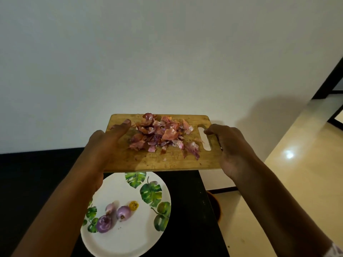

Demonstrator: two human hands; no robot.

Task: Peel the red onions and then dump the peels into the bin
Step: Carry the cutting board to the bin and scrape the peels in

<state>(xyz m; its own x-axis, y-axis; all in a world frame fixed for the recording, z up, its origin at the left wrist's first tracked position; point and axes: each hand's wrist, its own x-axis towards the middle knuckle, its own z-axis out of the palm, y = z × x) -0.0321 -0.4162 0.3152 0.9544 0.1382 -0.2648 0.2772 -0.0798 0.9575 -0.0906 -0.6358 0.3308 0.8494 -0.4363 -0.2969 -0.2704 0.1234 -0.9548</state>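
- Holding a wooden cutting board [167, 161] up in the air, the person has one hand at each short end, and the board sits roughly level above the black counter [37, 173].
- The left hand [104, 143] grasps the board's left end: its thumb [123, 127] lies flat on top, and the other fingers are hidden underneath.
- The right hand [232, 145] is clamped on the right end, fingers curled over the edge just beside the handle slot [204, 139].
- The red onion peels [163, 136] lie in a loose heap on the middle and far part of the board, between the two hands. The nearest scraps are just beside the left thumb tip and close to the slot on the right.
- Below the board's near edge, a white plate with a green leaf print [130, 238] rests on the counter, carrying three peeled red onions [123, 213] close together on its left side.
- Off the counter's right edge, a dark reddish round rim [216, 204] shows low down by the pale tiled floor [297, 164]; I cannot tell what it is.
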